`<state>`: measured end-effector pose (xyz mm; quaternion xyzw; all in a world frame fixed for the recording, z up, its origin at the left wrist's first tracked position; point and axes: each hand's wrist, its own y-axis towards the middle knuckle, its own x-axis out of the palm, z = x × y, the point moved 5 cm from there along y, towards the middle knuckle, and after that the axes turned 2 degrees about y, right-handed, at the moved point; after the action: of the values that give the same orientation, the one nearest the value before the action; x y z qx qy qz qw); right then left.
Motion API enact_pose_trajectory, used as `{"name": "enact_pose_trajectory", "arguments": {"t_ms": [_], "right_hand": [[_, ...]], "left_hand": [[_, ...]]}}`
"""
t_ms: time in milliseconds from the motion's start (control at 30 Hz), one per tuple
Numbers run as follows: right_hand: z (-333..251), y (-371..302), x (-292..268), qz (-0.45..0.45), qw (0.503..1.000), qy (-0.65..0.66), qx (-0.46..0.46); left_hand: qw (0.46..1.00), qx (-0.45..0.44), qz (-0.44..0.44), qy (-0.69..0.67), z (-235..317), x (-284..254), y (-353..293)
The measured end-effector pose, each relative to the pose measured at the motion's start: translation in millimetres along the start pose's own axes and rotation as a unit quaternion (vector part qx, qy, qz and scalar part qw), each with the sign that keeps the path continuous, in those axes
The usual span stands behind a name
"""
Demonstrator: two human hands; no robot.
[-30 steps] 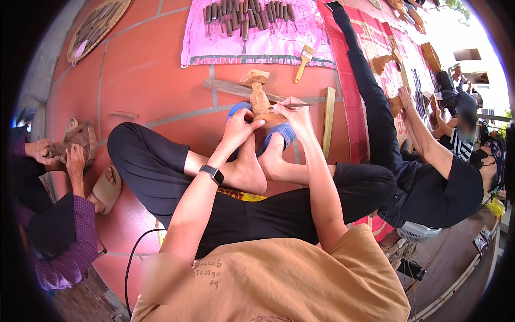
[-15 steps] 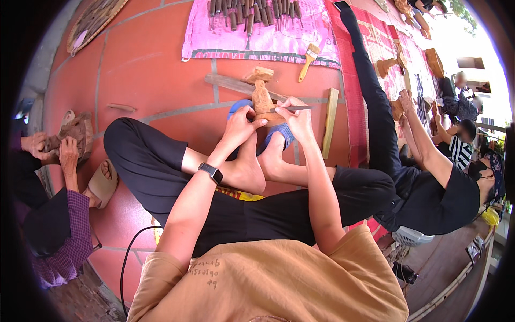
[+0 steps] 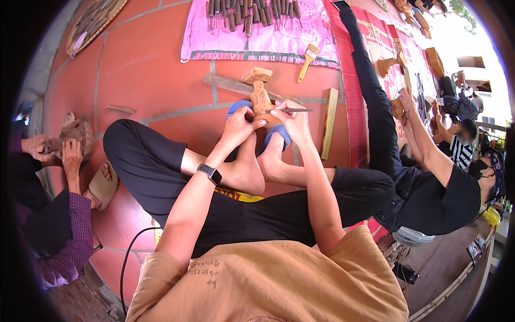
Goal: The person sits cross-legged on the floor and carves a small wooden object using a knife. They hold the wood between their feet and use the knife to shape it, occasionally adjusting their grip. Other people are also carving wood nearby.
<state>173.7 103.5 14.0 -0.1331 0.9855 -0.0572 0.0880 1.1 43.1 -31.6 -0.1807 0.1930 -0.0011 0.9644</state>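
A small carved wooden figurine [image 3: 260, 99] with a rounded head and wider base stands tilted between my feet. My left hand [image 3: 241, 127] is closed on its base from the left, thumb pressed along the near edge. In my right hand [image 3: 293, 119] is a thin dark carving tool [image 3: 298, 110], pinched between thumb and fingers. Its tip lies against or very near the right side of the base; the exact contact is too small to tell. Behind the figurine, a wooden block [image 3: 258, 74] rests on a long grey-brown wooden board [image 3: 228, 84].
Several wooden-handled chisels [image 3: 249, 16] lie on a pink sheet [image 3: 214, 40], with a yellow-handled brush [image 3: 307, 61] at its edge. A wooden strip [image 3: 329, 123] lies right. People work at left, where a hand [image 3: 71, 155] holds carved wood, and at right, legs stretched along a red mat [image 3: 351, 96].
My right hand has shifted slightly left, bringing the carving tool closer to the figurine's base. The left hand keeps its hold. At left, the other person's hand has moved a little.
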Motion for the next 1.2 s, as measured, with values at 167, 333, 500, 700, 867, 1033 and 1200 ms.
{"name": "enact_pose_trajectory", "arguments": {"t_ms": [167, 333, 500, 700, 867, 1033, 1200], "right_hand": [[17.4, 9.0, -14.4, -0.005, 0.999, 0.032, 0.003], [5.4, 3.0, -0.9, 0.011, 0.995, -0.087, -0.051], [18.0, 8.7, -19.1, 0.074, 0.997, -0.007, 0.008], [-1.1, -1.9, 3.8, 0.077, 0.984, -0.160, -0.004], [12.4, 5.0, -17.1, 0.098, 0.992, -0.075, -0.012], [-5.4, -0.9, 1.2, 0.089, 0.985, -0.145, -0.005], [14.1, 5.8, -16.9, 0.103, 0.994, -0.024, 0.023]], "left_hand": [[1.000, 0.014, 0.019, 0.000, -2.9, 1.4, -0.7], [1.000, 0.007, 0.009, -0.005, -3.3, 1.9, 0.8], [1.000, 0.003, 0.017, -0.010, -3.5, 2.5, -0.4], [1.000, 0.008, 0.009, -0.002, 0.2, -1.8, 0.3], [1.000, 0.005, 0.010, -0.013, 3.4, -1.5, -1.1], [1.000, 0.001, 0.003, -0.013, 1.4, -1.3, 0.2], [1.000, -0.002, 0.010, -0.013, 2.7, -0.2, -1.7]]}}
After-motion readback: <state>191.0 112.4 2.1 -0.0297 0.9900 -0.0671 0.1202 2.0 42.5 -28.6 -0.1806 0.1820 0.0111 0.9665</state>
